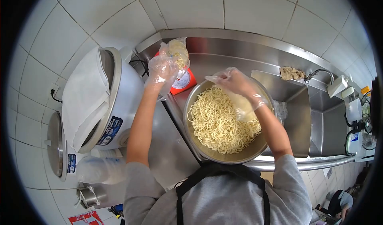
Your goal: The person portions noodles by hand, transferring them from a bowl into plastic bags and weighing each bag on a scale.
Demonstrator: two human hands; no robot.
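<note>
My left hand (163, 70), in a loose clear plastic glove, is closed at the side of a clear bag of noodles (179, 53). That bag is over a red dial scale (190, 81), whose round white face shows partly below it. Above a large metal bowl (191, 143) is my right hand (238, 83), also gloved, with its fingers bunched at a thin clear plastic bag (241, 105) that hangs over the food. Loose pale yellow noodles (221, 123) fill much of the bowl, partly hidden by my right hand and forearm.
The bowl rests at the edge of a steel sink (293, 125) with a faucet (322, 74) and a crumpled brown cloth (292, 73). On the left stands a large cooker (129, 101) draped with white cloth (85, 99). Far off at lower right is another person (341, 203).
</note>
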